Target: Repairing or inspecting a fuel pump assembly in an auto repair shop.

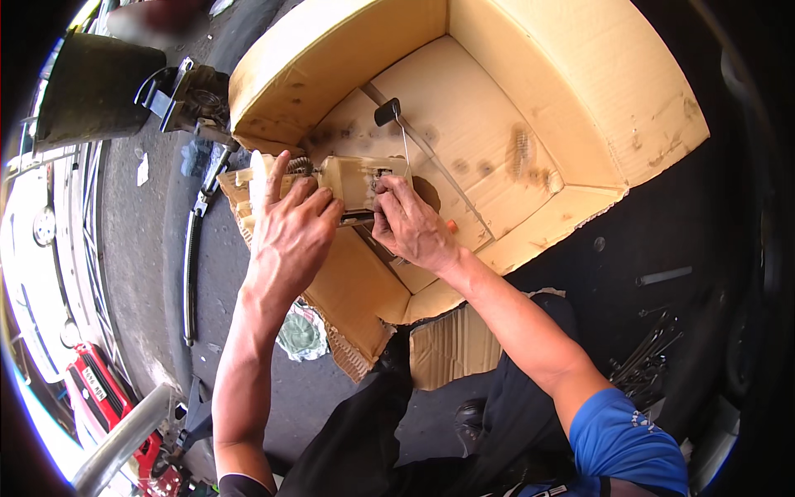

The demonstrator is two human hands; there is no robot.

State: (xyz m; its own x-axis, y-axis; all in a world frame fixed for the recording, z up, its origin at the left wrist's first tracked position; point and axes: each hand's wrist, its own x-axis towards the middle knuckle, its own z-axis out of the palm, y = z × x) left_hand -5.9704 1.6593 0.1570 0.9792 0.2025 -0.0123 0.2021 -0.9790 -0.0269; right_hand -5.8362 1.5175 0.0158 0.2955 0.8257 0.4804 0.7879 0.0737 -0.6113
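Left hand (290, 228) and right hand (411, 225) grip a cream plastic pump unit (356, 180) lying crosswise over a cardboard box (580, 91), its underside hidden by fingers.

Bystanders on the ground

A dark bucket (95, 87) upper left, a crumpled greenish rag (302, 333) on the asphalt, what look like wrenches (646, 356) lower right.

Both hands close together, left hand (291, 232) curled, right hand (411, 225) seemingly pinching

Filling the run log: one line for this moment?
left hand: holds pump unit | right hand: fingers on unit | under: cardboard box
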